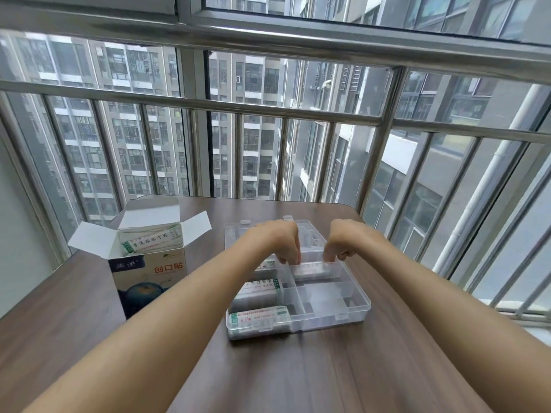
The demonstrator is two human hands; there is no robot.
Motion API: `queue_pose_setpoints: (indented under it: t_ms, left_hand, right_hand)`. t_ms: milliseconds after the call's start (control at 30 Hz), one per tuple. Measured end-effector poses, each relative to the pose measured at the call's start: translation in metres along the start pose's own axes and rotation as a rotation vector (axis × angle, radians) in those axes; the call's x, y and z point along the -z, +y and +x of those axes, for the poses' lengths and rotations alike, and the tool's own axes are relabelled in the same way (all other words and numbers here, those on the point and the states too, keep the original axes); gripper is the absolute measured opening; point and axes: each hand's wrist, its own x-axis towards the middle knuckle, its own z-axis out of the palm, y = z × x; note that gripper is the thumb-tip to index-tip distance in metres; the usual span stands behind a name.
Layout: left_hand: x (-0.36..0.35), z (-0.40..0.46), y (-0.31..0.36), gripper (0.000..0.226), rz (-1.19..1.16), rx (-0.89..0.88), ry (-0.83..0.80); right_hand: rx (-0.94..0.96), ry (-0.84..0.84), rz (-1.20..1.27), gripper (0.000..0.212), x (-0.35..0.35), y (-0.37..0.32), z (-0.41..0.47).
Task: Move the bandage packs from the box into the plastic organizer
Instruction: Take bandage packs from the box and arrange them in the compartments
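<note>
Cardboard, in the form of a blue-and-white carton (149,275) with its flaps open, stands at the left of the brown wooden table (74,308) with at least one white, green-edged bandage pack (150,243) inside. In the clear plastic compartmented organizer (351,308) beside it, three packs fill the left column. The left hand (281,242) and right hand (343,242), fingers curled downward, pinch the ends of a fourth pack (311,268) into a right compartment; these packs look light, slightly squashy and slick-wrapped, best held by their short ends.

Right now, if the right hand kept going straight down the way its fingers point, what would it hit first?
Probably the bandage pack in the organizer's far right compartment. The right hand's fingertips are already at or just above it; contact is unclear.
</note>
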Motion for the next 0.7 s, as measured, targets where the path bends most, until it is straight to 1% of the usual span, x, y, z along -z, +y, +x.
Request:
queue_pose_setpoints:
  t_ms: [67,100,233,367,433,500,533,600,700]
  left_hand:
    - [0.000,-0.001,0.001,0.021,0.002,-0.001,0.002]
    - [0.000,-0.001,0.001,0.021,0.003,0.000,0.003]
    - [0.002,-0.003,0.001,0.021,0.006,0.004,-0.003]
    - [0.011,-0.016,0.001,0.019,-0.007,-0.022,0.032]
    - [0.020,-0.031,0.001,0.019,-0.025,-0.049,0.081]
    - [0.029,-0.056,-0.001,0.018,-0.053,-0.079,0.204]
    - [0.033,-0.072,-0.004,0.018,-0.069,-0.087,0.296]
    - [0.036,-0.110,-0.015,0.017,-0.118,-0.065,0.533]
    - [0.026,-0.155,-0.036,0.014,-0.180,0.022,0.943]
  right_hand:
    - [0.038,0.083,0.061,0.022,0.002,0.000,0.000]
    - [0.054,0.092,0.088,0.019,0.003,0.000,0.000]
    - [0.072,-0.028,0.154,0.027,0.000,0.000,-0.004]
    - [0.083,0.013,0.217,0.030,0.005,0.007,-0.010]
    - [0.113,0.042,0.279,0.029,0.011,0.011,-0.016]
    - [0.178,0.074,0.372,0.025,0.016,0.009,-0.028]
    - [0.220,0.085,0.420,0.023,0.018,0.006,-0.036]
    - [0.317,0.114,0.472,0.020,0.017,-0.009,-0.055]
    - [0.454,0.181,0.549,0.019,0.005,-0.037,-0.080]
